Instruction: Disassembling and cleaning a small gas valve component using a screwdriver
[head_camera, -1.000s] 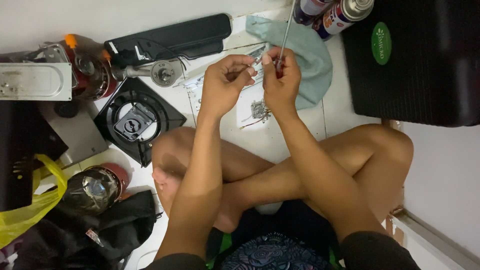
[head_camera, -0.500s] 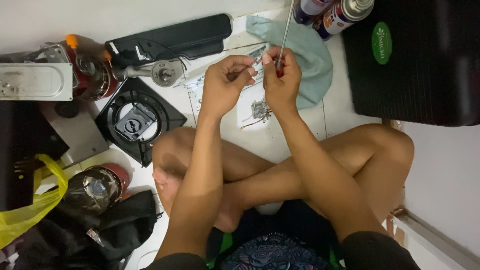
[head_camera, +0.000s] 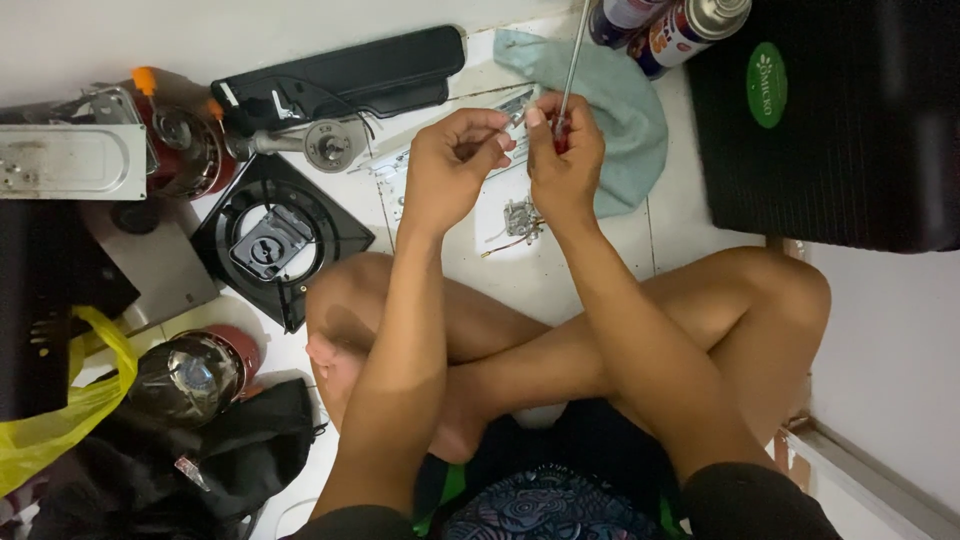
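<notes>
Little has shifted since the earlier frame; left hand (head_camera: 455, 170) stays pinched shut on a small metal part (head_camera: 517, 113) above the floor, steadying it; right hand (head_camera: 565, 160) stays wrapped around the red-handled screwdriver (head_camera: 568, 75), upright; teal cloth (head_camera: 625, 125) beneath.

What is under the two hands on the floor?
Below the left hand and right hand lies a white sheet on the floor, with a small grey metal part with thin wires on it. The hands cover what lies directly beneath them.
</notes>
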